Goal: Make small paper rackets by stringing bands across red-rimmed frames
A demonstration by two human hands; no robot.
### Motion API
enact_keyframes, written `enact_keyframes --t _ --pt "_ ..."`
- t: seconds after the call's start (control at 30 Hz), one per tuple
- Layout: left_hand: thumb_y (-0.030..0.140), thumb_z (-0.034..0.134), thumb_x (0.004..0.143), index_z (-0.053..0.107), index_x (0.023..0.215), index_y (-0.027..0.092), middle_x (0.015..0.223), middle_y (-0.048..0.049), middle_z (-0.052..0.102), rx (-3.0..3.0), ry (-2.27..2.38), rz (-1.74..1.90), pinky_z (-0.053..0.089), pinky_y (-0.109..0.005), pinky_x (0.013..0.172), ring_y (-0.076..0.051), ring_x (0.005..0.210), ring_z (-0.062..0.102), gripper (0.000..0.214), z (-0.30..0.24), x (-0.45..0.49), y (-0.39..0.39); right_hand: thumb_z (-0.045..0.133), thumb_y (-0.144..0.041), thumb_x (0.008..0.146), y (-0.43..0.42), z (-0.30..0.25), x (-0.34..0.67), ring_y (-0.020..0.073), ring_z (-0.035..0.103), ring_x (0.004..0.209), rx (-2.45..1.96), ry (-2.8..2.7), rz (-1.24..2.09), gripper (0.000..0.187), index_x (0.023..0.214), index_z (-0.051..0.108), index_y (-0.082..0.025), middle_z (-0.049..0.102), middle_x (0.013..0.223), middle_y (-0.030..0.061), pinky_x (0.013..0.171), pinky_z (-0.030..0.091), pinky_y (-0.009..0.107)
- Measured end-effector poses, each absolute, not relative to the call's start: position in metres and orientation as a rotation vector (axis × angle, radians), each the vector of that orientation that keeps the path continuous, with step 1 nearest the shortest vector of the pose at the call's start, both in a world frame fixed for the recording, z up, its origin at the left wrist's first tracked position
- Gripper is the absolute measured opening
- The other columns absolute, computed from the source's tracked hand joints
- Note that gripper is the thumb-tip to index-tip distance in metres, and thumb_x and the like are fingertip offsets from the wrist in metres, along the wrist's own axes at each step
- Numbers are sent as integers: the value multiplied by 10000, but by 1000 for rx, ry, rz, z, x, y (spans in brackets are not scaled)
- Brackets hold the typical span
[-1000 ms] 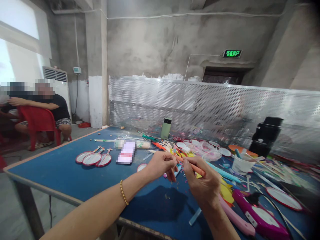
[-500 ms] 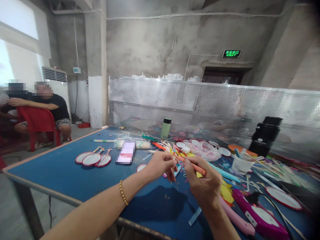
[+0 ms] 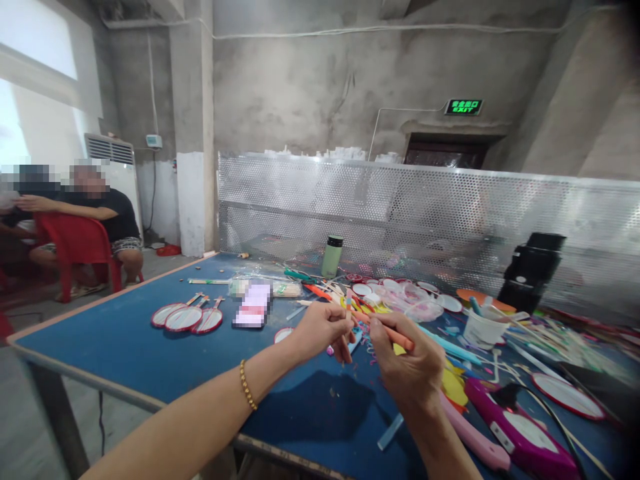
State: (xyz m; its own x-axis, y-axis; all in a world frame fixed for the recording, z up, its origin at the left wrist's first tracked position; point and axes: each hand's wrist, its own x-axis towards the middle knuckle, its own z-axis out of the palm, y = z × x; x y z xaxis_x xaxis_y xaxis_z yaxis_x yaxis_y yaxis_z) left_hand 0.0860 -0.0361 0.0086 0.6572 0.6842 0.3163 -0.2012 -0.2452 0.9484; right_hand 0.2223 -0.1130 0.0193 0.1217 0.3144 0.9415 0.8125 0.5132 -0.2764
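Note:
Over the near part of the blue table, my left hand (image 3: 327, 331), with a gold bead bracelet on the wrist, is closed in a pinch on a thin flat stick (image 3: 349, 300). The stick stands upright and shows pale pink and blue bands. To its right, my right hand (image 3: 413, 353) grips an orange pen-like tool (image 3: 397, 334) between thumb and fingers. The tool's tip points left, towards the left hand's fingers; whether it touches the stick I cannot tell. Small coloured scraps (image 3: 369, 347) lie between and beneath the hands.
Several round red-rimmed white fans (image 3: 184, 319) lie left, near a phone (image 3: 253, 304). A green bottle (image 3: 332, 257) stands behind. On the right are a white cup of tools (image 3: 484, 330), a purple power strip (image 3: 520, 430), a pink-handled tool (image 3: 475, 437) and loose sticks. A perforated metal screen (image 3: 310, 200) borders the back.

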Motion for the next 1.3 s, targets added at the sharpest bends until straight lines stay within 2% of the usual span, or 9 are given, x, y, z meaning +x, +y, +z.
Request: enact_keyframes --t 0.63,0.83,1.3 --pt "359 582 767 578 699 136 544 -19 597 1617 408 875 444 -234 408 -172 451 623 234 9 86 -36 608 -224 863 -112 19 223 122 632 623 -1010 -1475 -470 119 777 687 -206 686 700 -17 583 469 235" --pt "347 578 761 576 707 140 560 -23 610 1614 418 870 420 -224 399 -167 442 616 214 9 86 -36 590 -226 871 -113 20 223 106 590 562 -1008 -1511 -471 145 757 677 -205 662 662 -26 543 447 228" --pt "352 581 720 577 686 133 539 -16 586 1582 430 865 435 -232 402 -160 429 605 222 16 86 -42 590 -211 871 -114 20 222 95 594 556 -998 -1509 -468 130 775 677 -203 657 650 -35 533 443 204"
